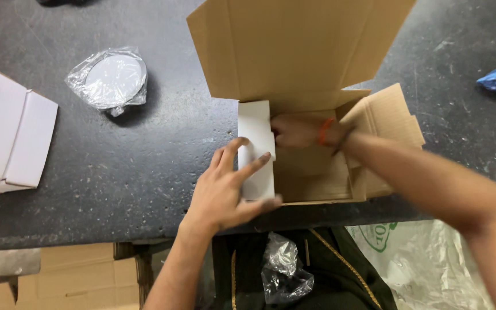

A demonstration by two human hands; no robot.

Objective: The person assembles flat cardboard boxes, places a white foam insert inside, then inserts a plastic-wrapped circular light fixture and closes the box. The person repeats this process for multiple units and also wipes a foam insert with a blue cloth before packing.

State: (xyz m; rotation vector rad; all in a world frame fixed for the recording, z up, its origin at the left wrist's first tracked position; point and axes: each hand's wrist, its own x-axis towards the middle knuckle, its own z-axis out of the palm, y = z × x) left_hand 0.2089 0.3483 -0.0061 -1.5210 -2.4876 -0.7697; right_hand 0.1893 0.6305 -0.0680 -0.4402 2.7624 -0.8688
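Open brown cardboard box [317,166] on the dark table [116,172], lid flap up. White panel [256,149] stands upright at the box's left wall: seated, it seems, but not released. Left hand [225,189] presses flat on its outer face; right hand [294,131] inside the box grips its inner edge. Box otherwise looks empty. Plastic-wrapped round disc [113,80] lies well apart, still unpacked; flat white boxes [7,132] at far left.

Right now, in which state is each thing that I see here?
Cardboard box: open, lid flap up.
White box: standing against the cardboard box's left wall.
Left hand: open, fingers on the white box.
Right hand: inside the cardboard box, touching the white box.
Disc: wrapped in clear plastic, lying flat.
Flat white boxes: unfolded, stacked.
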